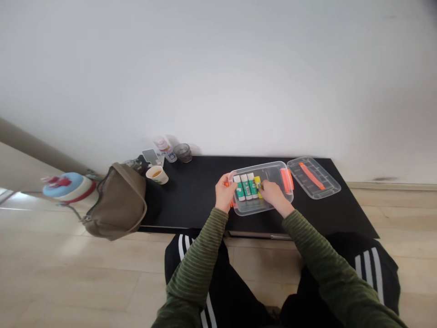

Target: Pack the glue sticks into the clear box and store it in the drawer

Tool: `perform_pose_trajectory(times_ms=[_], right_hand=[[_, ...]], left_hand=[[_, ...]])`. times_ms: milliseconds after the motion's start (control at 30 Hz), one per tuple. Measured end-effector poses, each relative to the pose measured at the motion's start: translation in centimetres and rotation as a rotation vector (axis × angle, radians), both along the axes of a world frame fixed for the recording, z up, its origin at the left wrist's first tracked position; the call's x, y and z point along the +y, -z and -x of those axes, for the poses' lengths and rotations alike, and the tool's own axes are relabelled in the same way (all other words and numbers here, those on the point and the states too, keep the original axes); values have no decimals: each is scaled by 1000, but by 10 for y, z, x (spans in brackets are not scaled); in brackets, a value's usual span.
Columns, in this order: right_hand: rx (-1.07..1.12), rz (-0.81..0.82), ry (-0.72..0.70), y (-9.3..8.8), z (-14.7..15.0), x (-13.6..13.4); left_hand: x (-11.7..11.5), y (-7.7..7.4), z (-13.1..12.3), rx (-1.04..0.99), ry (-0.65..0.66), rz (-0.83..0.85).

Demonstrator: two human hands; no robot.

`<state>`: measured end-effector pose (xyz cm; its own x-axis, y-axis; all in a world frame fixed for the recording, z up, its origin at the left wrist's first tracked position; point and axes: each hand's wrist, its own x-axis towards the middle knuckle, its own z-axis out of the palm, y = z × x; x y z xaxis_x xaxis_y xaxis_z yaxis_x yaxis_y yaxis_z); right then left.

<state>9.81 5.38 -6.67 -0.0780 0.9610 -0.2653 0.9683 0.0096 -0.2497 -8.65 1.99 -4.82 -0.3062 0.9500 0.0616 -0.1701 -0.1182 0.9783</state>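
A clear plastic box (269,171) with orange clips stands uncovered on the black table. Inside its left half, several green-and-white glue sticks (245,187) lie side by side, with a yellow stick (257,184) at their right. My left hand (224,193) grips the left end of the box, its thumb over the rim by the first glue stick. My right hand (273,194) reaches into the box, its fingers closed on the yellow stick and partly covering it.
The box's clear lid (326,175) with an orange handle lies at the right on the black table (194,200). Further left are a paper cup (163,176) of drink, a dark glass (184,153), a spray bottle (167,151), a brown bag (116,202) and a blue-lidded bottle (80,190).
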Motion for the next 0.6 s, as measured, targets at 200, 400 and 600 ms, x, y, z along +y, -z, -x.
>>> perform_pose_trajectory(times_ms=[200,400,600], right_hand=[[9,14,-49,2,-2,1],[11,-19,-34,-8,-5,-9],[263,-495,-47,-43,-43,-43]], left_hand=[[1,0,-2,10,6,3],[4,0,-4,3,33,2],[8,-1,-5,-19,68,44]])
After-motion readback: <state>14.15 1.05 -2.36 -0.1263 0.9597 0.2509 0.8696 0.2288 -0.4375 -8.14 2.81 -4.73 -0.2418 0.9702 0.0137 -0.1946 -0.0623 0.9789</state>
